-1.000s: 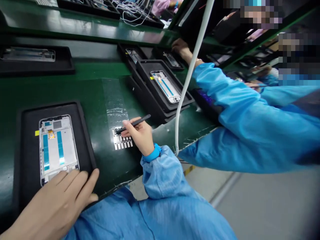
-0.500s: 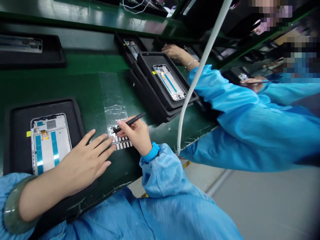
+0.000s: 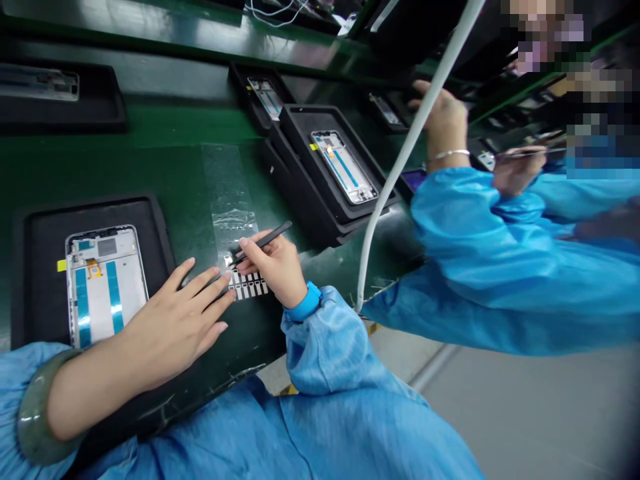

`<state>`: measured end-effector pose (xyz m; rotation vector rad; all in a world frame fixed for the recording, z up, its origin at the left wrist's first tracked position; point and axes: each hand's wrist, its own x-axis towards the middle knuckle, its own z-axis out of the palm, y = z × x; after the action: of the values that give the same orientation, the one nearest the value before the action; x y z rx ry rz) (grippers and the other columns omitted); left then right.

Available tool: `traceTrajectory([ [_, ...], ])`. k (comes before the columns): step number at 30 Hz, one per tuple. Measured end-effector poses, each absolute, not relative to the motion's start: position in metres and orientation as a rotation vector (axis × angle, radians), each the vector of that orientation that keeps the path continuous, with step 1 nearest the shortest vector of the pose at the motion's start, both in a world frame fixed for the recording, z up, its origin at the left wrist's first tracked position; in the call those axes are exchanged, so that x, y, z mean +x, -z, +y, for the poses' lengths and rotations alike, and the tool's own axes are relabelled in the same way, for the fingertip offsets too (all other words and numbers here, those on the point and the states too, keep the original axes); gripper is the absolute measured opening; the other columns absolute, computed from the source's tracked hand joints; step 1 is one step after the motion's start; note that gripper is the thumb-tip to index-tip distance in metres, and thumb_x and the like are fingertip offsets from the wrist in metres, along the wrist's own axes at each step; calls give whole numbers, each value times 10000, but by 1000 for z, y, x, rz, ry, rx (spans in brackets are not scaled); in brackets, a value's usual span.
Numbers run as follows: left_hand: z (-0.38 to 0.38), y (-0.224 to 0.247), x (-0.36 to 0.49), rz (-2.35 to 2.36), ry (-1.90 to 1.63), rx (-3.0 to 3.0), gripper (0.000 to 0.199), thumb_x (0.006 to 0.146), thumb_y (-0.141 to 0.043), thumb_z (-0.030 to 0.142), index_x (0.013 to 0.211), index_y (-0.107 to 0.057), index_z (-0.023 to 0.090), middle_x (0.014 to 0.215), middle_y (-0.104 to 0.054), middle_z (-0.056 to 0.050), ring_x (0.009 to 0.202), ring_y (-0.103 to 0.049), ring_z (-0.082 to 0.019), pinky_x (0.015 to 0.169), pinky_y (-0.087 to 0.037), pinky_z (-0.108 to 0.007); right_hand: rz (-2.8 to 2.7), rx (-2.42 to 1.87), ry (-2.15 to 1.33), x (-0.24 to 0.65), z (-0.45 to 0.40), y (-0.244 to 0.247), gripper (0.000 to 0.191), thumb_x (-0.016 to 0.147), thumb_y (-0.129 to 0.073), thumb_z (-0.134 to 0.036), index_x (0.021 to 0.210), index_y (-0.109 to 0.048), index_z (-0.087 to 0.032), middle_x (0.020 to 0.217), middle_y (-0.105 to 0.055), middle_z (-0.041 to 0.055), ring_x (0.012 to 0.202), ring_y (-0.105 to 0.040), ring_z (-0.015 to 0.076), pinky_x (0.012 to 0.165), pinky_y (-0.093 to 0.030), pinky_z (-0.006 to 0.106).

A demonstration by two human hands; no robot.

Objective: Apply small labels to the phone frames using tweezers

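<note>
My right hand is closed around black tweezers. Their tips point down at a clear sheet of small stickers, which lies flat on the green bench. Some stickers are black and white, partly covered by my hands. With fingers spread and palm down, my left hand rests beside the sheet, its fingertips at the left edge. Behind my left wrist, a phone frame with blue strips and a yellow tab lies in a black tray. Its lower end is hidden by my forearm.
Stacked black trays with another phone frame stand back right. A further tray lies back left. A white cable crosses on the right, before a co-worker's hand and blue sleeve.
The co-worker's braceleted hand has moved right, away from the trays behind the stack. My hands stay almost in place, with the tweezers still at the sticker sheet. The view has shifted slightly.
</note>
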<state>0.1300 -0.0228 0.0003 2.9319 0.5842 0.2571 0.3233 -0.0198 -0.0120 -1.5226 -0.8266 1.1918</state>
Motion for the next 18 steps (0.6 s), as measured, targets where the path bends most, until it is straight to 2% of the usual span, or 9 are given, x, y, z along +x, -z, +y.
traceTrajectory([
  [5, -20, 1, 128, 567, -265, 2889, 373, 937, -404, 333, 1246, -550, 186, 1325, -548, -98, 1268, -450, -285, 1101, -255, -556, -720, -1373, -1290, 331, -17, -3, 300, 696, -732, -409, 690, -562, -162, 623, -672, -16, 430, -590, 58, 421, -520, 138],
  [8, -15, -8, 118, 659, -418, 2672, 352, 931, -425, 337, 1238, -532, 202, 1308, -541, -99, 1219, -490, -242, 1049, -377, -470, -730, -1298, -1290, 324, -12, -17, 290, 704, -726, -407, 689, -552, -176, 626, -679, -24, 413, -580, 56, 419, -518, 141],
  [10, -10, -18, 108, 845, -528, 2385, 333, 923, -438, 360, 1207, -528, 212, 1198, -582, -90, 1085, -568, -202, 913, -490, -375, -782, -1241, -1304, 309, -6, -27, 280, 713, -720, -407, 715, -548, -187, 635, -686, -27, 420, -594, 66, 427, -527, 152],
  [12, -6, -27, 97, 1034, -615, 2047, 318, 900, -468, 418, 1132, -545, 213, 1021, -627, -55, 906, -617, -166, 762, -530, -303, -837, -1175, -1348, 289, 1, -34, 264, 727, -709, -405, 749, -552, -194, 645, -690, -29, 437, -611, 75, 432, -532, 158],
  [15, 0, -35, 79, 1156, -654, 1700, 284, 868, -495, 471, 917, -578, 204, 753, -606, 7, 678, -592, -125, 607, -500, -242, -929, -1092, -1442, 258, 13, -40, 238, 746, -694, -393, 788, -572, -193, 659, -687, -29, 460, -626, 79, 445, -541, 164],
  [18, 2, -36, 61, 1165, -607, 1635, 311, 862, -484, 480, 745, -553, 200, 637, -532, 27, 592, -515, -108, 538, -439, -224, -1049, -1059, -1517, 236, 20, -43, 248, 734, -703, -397, 793, -582, -189, 652, -669, -34, 483, -636, 86, 465, -555, 179],
])
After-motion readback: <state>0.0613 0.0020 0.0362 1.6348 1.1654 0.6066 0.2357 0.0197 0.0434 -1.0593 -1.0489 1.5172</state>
